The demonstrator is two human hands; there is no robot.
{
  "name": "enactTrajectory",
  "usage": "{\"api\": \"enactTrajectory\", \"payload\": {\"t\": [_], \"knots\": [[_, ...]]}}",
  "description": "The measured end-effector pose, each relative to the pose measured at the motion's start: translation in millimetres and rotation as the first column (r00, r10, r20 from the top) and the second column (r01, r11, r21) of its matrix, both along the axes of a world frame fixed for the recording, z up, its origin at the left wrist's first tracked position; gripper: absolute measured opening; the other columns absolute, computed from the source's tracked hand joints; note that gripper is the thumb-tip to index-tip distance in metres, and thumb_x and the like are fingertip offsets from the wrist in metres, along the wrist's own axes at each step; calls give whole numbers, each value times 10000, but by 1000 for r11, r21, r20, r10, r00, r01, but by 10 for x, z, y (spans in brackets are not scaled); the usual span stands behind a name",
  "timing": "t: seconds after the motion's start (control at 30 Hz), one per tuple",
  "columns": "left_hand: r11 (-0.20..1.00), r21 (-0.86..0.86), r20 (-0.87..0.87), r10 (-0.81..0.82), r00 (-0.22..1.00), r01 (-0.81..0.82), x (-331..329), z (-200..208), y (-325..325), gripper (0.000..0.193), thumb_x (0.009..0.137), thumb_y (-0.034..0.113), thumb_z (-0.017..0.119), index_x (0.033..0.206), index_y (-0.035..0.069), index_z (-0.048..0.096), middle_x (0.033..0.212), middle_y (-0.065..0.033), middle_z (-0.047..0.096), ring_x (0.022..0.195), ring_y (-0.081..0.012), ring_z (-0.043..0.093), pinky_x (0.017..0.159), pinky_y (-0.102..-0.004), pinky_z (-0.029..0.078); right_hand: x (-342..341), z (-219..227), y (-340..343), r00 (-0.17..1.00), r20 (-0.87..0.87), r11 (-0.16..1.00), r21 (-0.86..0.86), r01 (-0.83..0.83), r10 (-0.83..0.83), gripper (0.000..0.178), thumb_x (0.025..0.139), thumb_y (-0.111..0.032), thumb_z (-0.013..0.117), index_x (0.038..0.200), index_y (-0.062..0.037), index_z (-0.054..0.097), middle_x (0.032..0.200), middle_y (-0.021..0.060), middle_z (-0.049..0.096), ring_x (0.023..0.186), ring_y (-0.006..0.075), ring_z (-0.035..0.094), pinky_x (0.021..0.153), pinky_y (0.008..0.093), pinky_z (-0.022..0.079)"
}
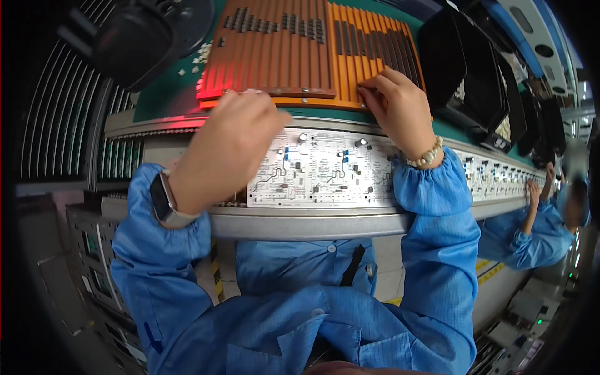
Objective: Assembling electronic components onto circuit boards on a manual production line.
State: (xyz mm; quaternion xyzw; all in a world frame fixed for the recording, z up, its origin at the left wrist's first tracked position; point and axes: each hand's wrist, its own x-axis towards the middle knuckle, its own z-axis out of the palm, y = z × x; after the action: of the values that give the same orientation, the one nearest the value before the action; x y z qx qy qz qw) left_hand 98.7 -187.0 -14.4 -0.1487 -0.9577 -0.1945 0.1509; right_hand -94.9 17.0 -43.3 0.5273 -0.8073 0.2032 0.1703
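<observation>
My left hand [234, 144] is slightly blurred over the left end of the circuit board strip, by the lower edge of the brown slotted rack [269, 62]. Its fingers curl inward and hide whatever they may hold. My right hand [403, 106] is by the lower end of the orange slotted rack [350, 75], thumb and forefinger drawn together; anything between them is too small to make out. Below both hands lies a white printed circuit board [325, 195] with capacitors and small blue parts. Small dark components [275, 26] sit in the brown rack's grooves.
A metal rail [312, 226] runs along the near edge, and more boards [500, 180] line the track to the right. Black bins [462, 69] stand right of the racks. White bits [203, 53] lie on the green mat at left. A co-worker's hand [533, 190] is at far right.
</observation>
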Motion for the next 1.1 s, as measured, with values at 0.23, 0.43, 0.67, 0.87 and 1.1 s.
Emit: {"api": "enactTrajectory", "payload": {"t": [0.23,0.43,0.67,0.87,1.1], "knots": [[850,155,-78,518,852,-503,9,-5,-643,155,895,124,526,882,-25,565,814,-204,576,780,-370,580,694,-445,463,94,225,29,999,35,999,-40,8,-6,116,794,-38,692,901,-4,665,835,92,661,705,178,651,621,264,514],[735,-56,-283,637,717,-675,53,-484,-1109,286,917,280,514,867,15,608,687,-189,607,644,-383,608,556,-473,499,583,704,25,981,93,983,55,-174,169,120,770,2,696,885,-7,661,839,89,651,761,201,649,664,277,523],[685,-46,-498,615,611,-727,-55,-932,-1671,199,908,270,545,886,84,612,795,-141,650,707,-358,633,595,-457,522,1132,300,-183,851,296,873,93,-479,435,156,731,-80,742,873,-56,684,832,81,625,802,241,620,714,346,499],[806,135,-285,588,757,-576,-105,-964,-1793,163,880,213,615,1000,105,632,907,-111,671,844,-312,643,693,-403,520,1237,-46,-376,844,331,889,29,-457,423,106,755,-100,720,845,-70,672,806,64,621,765,236,584,706,342,427],[808,185,-158,586,795,-559,-106,-1000,-1790,151,880,133,623,999,46,588,827,-66,605,766,-189,600,677,-321,468,1321,-116,-484,850,311,889,38,-457,424,92,751,-106,719,795,-68,649,766,50,603,753,228,572,730,338,401]]}}
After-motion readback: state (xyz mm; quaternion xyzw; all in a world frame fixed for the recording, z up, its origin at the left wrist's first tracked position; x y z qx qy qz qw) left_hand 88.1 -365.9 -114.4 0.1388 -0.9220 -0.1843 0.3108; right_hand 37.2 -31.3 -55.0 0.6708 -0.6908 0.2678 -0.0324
